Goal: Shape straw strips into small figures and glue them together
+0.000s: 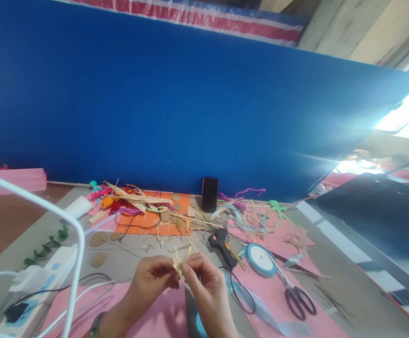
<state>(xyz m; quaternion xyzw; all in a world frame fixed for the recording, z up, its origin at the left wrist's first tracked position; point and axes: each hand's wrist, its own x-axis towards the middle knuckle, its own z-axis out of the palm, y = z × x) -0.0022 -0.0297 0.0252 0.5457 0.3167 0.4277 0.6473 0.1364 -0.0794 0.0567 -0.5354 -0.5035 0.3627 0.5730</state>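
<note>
Pinching pale strips (177, 266) | left hand (155, 274), right hand (206, 277) | blue-rimmed spool (260, 259), face white

The left hand (154, 277) and right hand (206, 278) pinch a pale, straw-like piece (177, 265); beyond the right hand lies a glue gun (222, 243), with scissors (292, 287) farther right.

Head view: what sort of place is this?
Probably a handicraft workspace: what looks like a glue gun, scissors and a ribbon spool lie close together on the work surface.
</note>
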